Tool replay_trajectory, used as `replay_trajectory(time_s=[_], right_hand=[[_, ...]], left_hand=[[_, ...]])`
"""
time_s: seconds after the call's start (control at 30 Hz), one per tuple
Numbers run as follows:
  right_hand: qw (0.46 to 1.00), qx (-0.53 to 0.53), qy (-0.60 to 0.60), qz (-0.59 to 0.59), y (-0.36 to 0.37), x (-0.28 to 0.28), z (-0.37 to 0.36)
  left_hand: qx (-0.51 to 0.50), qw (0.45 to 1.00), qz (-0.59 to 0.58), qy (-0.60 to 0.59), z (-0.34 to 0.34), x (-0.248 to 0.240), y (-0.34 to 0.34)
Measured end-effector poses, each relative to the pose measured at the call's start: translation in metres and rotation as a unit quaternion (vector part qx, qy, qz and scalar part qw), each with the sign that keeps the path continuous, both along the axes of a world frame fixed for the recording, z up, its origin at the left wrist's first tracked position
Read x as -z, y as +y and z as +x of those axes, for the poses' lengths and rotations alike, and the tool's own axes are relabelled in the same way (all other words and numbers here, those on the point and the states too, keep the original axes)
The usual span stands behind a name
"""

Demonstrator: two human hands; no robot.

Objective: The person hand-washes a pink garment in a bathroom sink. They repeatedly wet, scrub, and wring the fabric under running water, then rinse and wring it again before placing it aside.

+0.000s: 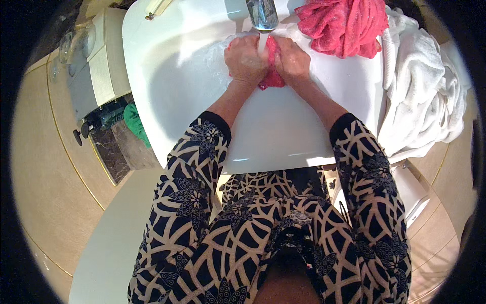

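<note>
A wet red cloth (274,76) is bunched between my two hands in the white sink (192,109), under the faucet (262,16). Water runs from the spout onto my left hand (247,60), whose fingers are closed round the cloth's left side. My right hand (293,60) grips the same cloth from the right. Most of the cloth is hidden by my hands; a strip shows between them and a bit hangs below. My fingertips are out of sight beneath and behind the cloth.
Another red cloth (347,28) lies crumpled on the sink's far right rim. White towels (422,81) drape over the right side. To the left are a green cloth (136,124), a dark pump bottle (104,117) and clear glasses (83,43). A beige object (158,7) rests on the far left rim.
</note>
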State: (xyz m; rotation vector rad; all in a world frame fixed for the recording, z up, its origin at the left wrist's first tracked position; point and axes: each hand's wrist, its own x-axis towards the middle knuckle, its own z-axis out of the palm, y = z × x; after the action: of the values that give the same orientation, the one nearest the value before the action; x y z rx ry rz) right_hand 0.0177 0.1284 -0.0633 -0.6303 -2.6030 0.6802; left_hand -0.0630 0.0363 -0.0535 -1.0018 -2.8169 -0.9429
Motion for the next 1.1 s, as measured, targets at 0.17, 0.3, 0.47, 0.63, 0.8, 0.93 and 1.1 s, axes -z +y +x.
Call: replay_trajectory(time_s=[0.17, 0.3, 0.47, 0.63, 0.8, 0.93, 1.1], right_hand=[[0.975, -0.003, -0.121, -0.186, 0.031, -0.012, -0.011], [0.952, -0.120, -0.190, -0.206, 0.027, -0.052, -0.012], [0.962, -0.222, -0.153, -0.031, 0.021, -0.067, 0.024], [0.927, -0.115, -0.284, -0.218, 0.038, -0.081, 0.056], [0.854, 0.029, -0.125, -0.504, 0.024, -0.082, 0.053], [0.706, 0.053, 0.080, -0.702, 0.009, -0.098, 0.054], [0.669, 0.092, 0.125, -0.726, 0.016, -0.114, 0.075]], left_hand=[[-0.038, 0.987, -0.081, -0.132, -0.021, -0.005, 0.013], [0.009, 0.967, -0.046, -0.249, -0.050, 0.011, -0.021], [-0.090, 0.873, 0.030, -0.479, -0.052, -0.013, -0.059], [-0.034, 0.817, 0.016, -0.575, -0.044, -0.061, -0.087], [0.222, 0.929, -0.225, -0.195, -0.009, -0.074, -0.096], [0.163, 0.945, -0.144, -0.246, -0.021, -0.061, -0.100], [0.034, 0.924, 0.132, -0.358, -0.038, -0.098, -0.109]])
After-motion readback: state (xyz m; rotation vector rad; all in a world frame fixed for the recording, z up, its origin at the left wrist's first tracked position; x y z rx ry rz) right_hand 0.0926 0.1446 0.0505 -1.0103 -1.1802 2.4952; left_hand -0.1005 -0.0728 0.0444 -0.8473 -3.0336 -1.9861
